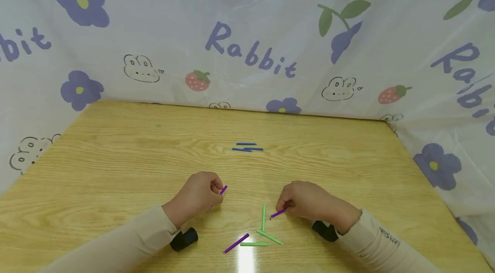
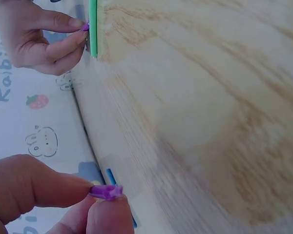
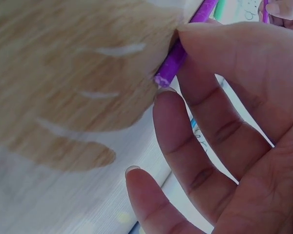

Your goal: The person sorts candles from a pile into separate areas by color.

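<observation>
My left hand [image 1: 201, 191] pinches a thin purple candle [image 1: 224, 189] between thumb and finger above the table; its rough, waxy end shows close up in the left wrist view. To the right, my right hand [image 1: 309, 200] pinches another purple candle [image 1: 277, 213] low over the table, beside the green ones. In the right wrist view this purple candle [image 3: 172, 63] lies between thumb and index finger, the other fingers spread loosely. Three green candles [image 1: 264, 218] lie between the hands, nearer the body. A third purple candle [image 1: 236, 243] slants at their left.
Three blue candles [image 1: 246, 144] lie together farther back on the wooden table [image 1: 135, 157]. A white curtain [image 1: 247, 6] printed with flowers and rabbits stands along the back and sides. Black wrist straps [image 1: 184, 239] sit under the cuffs.
</observation>
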